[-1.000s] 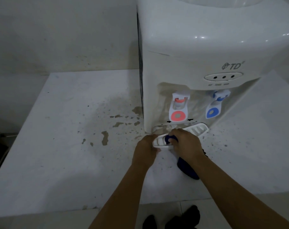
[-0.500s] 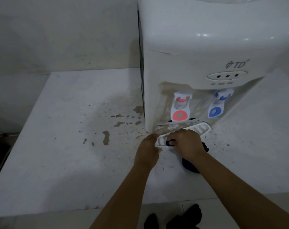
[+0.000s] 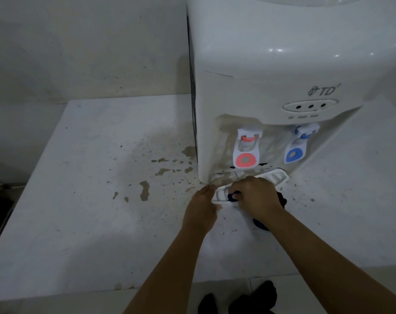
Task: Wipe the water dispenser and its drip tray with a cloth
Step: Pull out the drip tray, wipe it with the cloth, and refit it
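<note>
A white water dispenser (image 3: 271, 71) stands on a white counter (image 3: 90, 211), with a red tap (image 3: 246, 150) and a blue tap (image 3: 297, 147) in its front recess. The white slotted drip tray (image 3: 275, 177) is pulled out at an angle in front of the base. My left hand (image 3: 201, 209) holds the tray's left end. My right hand (image 3: 257, 196) presses a dark blue cloth (image 3: 234, 196) onto the tray's top; more of the cloth hangs out under my wrist (image 3: 261, 224). My hand hides the middle of the tray.
Brown stains and specks (image 3: 144, 189) mark the counter left of the dispenser and around the tray. A wall (image 3: 79, 46) rises behind the counter. The counter's front edge (image 3: 101, 293) runs below my arms, with dark footwear (image 3: 256, 298) on the floor beneath.
My right hand with the cloth has shifted a little across the tray's top. My left hand has stayed at the tray's left end.
</note>
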